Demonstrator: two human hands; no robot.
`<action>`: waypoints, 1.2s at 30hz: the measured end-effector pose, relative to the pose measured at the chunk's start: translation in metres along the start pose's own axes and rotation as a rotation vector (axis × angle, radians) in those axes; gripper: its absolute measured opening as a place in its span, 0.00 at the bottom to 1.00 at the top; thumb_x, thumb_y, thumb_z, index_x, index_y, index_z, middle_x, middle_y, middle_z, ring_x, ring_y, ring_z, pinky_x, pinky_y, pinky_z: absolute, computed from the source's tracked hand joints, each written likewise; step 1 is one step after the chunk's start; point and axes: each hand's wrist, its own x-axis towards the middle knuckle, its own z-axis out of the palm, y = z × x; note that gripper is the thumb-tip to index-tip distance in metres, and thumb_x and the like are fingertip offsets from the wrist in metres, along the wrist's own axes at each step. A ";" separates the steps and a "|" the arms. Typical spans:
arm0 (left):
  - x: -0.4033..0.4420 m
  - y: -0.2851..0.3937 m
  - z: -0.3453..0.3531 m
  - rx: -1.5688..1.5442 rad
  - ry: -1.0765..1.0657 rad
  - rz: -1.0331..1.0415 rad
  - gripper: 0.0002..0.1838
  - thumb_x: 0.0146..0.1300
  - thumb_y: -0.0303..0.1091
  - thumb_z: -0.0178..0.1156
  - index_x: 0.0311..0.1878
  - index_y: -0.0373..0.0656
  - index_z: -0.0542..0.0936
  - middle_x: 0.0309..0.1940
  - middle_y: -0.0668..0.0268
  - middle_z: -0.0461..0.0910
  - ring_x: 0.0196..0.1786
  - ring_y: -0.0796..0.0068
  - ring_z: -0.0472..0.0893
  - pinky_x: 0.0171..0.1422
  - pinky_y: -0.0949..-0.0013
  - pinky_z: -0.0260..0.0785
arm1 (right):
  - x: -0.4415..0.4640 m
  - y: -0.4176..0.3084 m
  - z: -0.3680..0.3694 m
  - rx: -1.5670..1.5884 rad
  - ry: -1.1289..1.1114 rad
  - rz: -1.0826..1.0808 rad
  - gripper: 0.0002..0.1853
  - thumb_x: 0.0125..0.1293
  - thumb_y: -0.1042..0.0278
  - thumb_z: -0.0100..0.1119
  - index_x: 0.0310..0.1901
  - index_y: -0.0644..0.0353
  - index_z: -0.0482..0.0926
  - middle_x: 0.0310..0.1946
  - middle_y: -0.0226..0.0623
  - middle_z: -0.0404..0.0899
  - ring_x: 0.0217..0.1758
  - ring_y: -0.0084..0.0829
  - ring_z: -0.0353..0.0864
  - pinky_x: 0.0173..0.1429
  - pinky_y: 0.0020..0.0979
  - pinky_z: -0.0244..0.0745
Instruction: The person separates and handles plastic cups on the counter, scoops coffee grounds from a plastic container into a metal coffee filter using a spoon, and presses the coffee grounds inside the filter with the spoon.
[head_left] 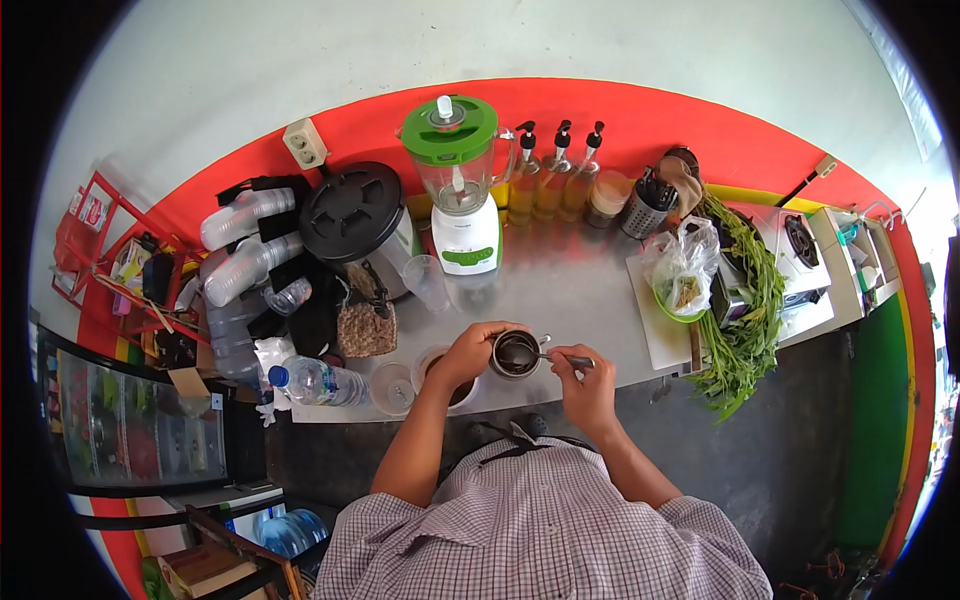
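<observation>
Near the front edge of the metal counter, my left hand is closed around the side of a small cup with dark contents. The fingers of my right hand pinch the handle of a metal spoon, whose bowl end is inside the cup. Beneath my left wrist stands a container with something dark in it, partly hidden by the arm. Just left of it is a clear plastic cup, and a water bottle lies on its side beside that.
A green-lidded blender stands behind the cup. Several pump bottles line the red wall. Leafy greens and a plastic bag lie at the right, near a stove. A black-lidded container and stacked plastic cups are at the left.
</observation>
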 end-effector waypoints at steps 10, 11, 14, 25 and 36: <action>-0.004 -0.003 0.010 0.042 -0.017 -0.006 0.27 0.68 0.12 0.48 0.64 0.34 0.88 0.59 0.59 0.91 0.63 0.68 0.88 0.75 0.66 0.76 | -0.006 0.016 0.005 -0.005 0.092 0.093 0.09 0.80 0.72 0.67 0.49 0.71 0.90 0.42 0.45 0.93 0.39 0.33 0.95 0.43 0.31 0.88; -0.005 -0.002 0.009 0.040 -0.028 -0.004 0.23 0.72 0.14 0.51 0.64 0.34 0.88 0.60 0.61 0.91 0.64 0.69 0.87 0.75 0.66 0.76 | -0.006 0.015 0.004 -0.004 0.093 0.096 0.09 0.80 0.72 0.67 0.49 0.71 0.90 0.42 0.45 0.93 0.39 0.33 0.95 0.43 0.31 0.88; -0.005 -0.001 0.012 0.053 -0.018 0.010 0.31 0.63 0.11 0.44 0.64 0.34 0.88 0.58 0.57 0.91 0.63 0.67 0.88 0.76 0.66 0.75 | -0.008 0.010 0.006 0.032 0.103 0.192 0.09 0.80 0.72 0.67 0.49 0.71 0.90 0.43 0.47 0.93 0.39 0.34 0.96 0.42 0.32 0.88; -0.007 0.006 0.015 0.062 -0.008 -0.033 0.31 0.65 0.11 0.43 0.64 0.34 0.88 0.58 0.57 0.91 0.62 0.67 0.88 0.76 0.67 0.76 | -0.010 0.008 0.003 -0.030 0.142 0.118 0.09 0.79 0.73 0.67 0.47 0.72 0.89 0.41 0.47 0.93 0.39 0.36 0.96 0.40 0.33 0.86; -0.006 0.004 0.017 0.063 0.005 0.000 0.28 0.68 0.12 0.45 0.63 0.34 0.88 0.57 0.59 0.92 0.60 0.69 0.89 0.73 0.68 0.77 | -0.012 -0.003 0.001 -0.154 0.135 -0.170 0.05 0.74 0.80 0.68 0.48 0.66 0.88 0.37 0.46 0.89 0.36 0.42 0.92 0.41 0.36 0.85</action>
